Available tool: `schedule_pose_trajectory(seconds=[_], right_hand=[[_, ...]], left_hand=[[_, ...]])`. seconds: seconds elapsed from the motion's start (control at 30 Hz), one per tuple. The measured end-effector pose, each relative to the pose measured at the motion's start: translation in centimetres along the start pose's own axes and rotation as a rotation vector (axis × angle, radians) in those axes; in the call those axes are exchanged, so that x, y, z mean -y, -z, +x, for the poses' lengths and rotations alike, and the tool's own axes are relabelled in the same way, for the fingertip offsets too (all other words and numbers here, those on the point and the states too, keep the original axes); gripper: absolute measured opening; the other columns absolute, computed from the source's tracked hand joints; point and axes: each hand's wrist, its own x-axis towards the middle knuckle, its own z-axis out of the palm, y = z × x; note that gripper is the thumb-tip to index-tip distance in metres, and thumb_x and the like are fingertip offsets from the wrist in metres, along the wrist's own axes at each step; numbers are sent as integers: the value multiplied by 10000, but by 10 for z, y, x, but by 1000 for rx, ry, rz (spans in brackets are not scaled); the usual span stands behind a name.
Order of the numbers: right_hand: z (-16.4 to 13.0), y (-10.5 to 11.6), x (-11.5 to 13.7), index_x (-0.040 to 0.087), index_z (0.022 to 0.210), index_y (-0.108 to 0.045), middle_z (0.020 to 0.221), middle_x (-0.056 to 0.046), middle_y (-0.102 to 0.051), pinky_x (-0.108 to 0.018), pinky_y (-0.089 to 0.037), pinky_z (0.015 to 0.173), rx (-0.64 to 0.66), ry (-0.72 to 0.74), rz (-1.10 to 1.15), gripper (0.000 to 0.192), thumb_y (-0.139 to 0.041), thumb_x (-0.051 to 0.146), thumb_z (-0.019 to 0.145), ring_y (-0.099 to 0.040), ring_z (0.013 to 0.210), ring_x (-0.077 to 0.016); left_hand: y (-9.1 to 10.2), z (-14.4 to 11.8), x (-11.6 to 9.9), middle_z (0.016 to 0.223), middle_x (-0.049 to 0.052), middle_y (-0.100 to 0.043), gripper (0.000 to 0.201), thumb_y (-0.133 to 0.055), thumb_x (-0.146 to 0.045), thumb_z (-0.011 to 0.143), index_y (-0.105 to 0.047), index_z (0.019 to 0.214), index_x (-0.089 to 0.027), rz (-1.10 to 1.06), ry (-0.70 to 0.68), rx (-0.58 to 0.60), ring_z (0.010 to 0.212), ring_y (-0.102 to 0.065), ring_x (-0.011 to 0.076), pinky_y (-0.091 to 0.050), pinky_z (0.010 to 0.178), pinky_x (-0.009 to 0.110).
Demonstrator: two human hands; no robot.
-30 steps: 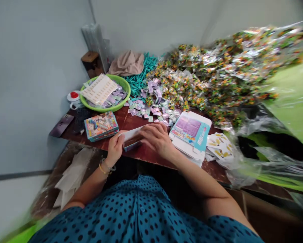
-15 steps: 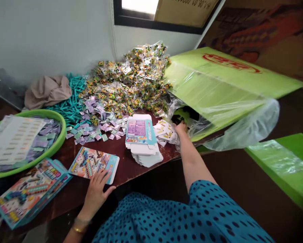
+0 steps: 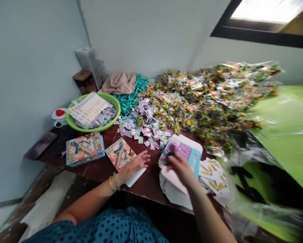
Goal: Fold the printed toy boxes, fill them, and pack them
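Down on the dark wooden table [image 3: 151,182], the left hand [image 3: 134,164] lies flat and open, fingers spread, palm pressing on a colourful printed box [image 3: 121,156] that lies flat near the table's front edge. Just to its left sits a second printed box [image 3: 84,148]. The right hand [image 3: 180,166] is over a stack of flattened cartons [image 3: 181,152] whose top face is blue and purple; its fingers are curled down onto the top carton, but motion blur makes it hard to say whether they actually pinch anything, so I cannot tell its grip. Beside that stack, to the right, lie yellow-and-white leaflets [image 3: 213,172]. Behind the hands, small purple and green sachets [image 3: 143,130] are scattered across the table, and a big heap of clear wrapped packets [image 3: 204,98] rises beyond them. A green basin [image 3: 74,122] at the left holds a printed sheet and more sachets.
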Motion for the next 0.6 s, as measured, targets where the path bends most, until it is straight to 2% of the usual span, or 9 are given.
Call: schedule_pose_trajectory(seconds=[0.07,0.13,0.17,0.23,0.3,0.37,0.47,0.53,0.6], right_hand=[[38,-61,15,305,909,-657,624,-1,-710,-374,-554,433,365,-53,62,430,-478,693,958,-677,468,-246],[96,-99,26,244,821,-652,633,-25,-707,-339,-557,495,601,-90,51,564,-391,718,980,-682,522,-221],[131,-113,30,217,779,-647,664,-49,-712,-326,-559,546,612,-83,-12,608,-343,694,1004,-688,572,-212],[206,-137,38,182,862,-673,817,-85,-743,-305,-559,717,398,-5,-297,495,-387,543,1045,-710,769,-210],[273,-166,46,151,1079,-693,1083,-146,-749,-325,-526,892,300,21,-418,328,-452,371,1041,-693,1025,-244],[322,-195,55,135,1239,-660,1260,-187,-702,-331,-493,964,278,29,-468,303,-515,251,999,-647,1159,-259],[360,-218,59,94,1216,-684,1265,-231,-697,-355,-469,1002,271,31,-496,310,-509,134,963,-634,1182,-274],[362,-208,53,82,1129,-723,1181,-230,-732,-373,-457,1023,257,26,-494,293,-479,108,968,-647,1163,-281],[339,-183,41,110,1125,-739,1163,-188,-754,-365,-462,1031,231,10,-485,283,-496,148,986,-662,1158,-271]], left_hand=[[4,4,-2,1366,124,-684,506,-774,-472,824,-698,1283,-273,-192,52,-124,1290,-634,339,-518,1083,470],[22,4,-7,1188,134,-757,389,-779,-447,804,-733,1112,-214,-296,90,-302,1141,-710,344,-566,1014,489],[34,3,-10,1101,134,-776,355,-791,-426,785,-732,1049,-195,-324,103,-379,1071,-733,339,-592,966,488],[58,0,-16,1005,134,-784,350,-814,-376,758,-720,1025,-170,-332,136,-470,964,-757,322,-629,860,455],[76,-5,-21,1039,136,-780,429,-816,-339,761,-697,1134,-162,-309,173,-474,924,-765,309,-642,764,414],[84,-9,-23,1123,140,-765,540,-815,-310,768,-651,1264,-172,-286,228,-437,923,-766,303,-640,688,380],[89,-15,-25,1259,146,-721,627,-813,-282,781,-602,1367,-203,-270,303,-354,982,-756,307,-636,642,351],[95,-18,-29,1301,154,-701,603,-823,-320,801,-617,1355,-201,-269,330,-293,1032,-747,315,-644,688,360],[106,-18,-35,1298,164,-704,590,-825,-440,817,-641,1319,-191,-292,330,-267,1070,-739,327,-649,762,390]])
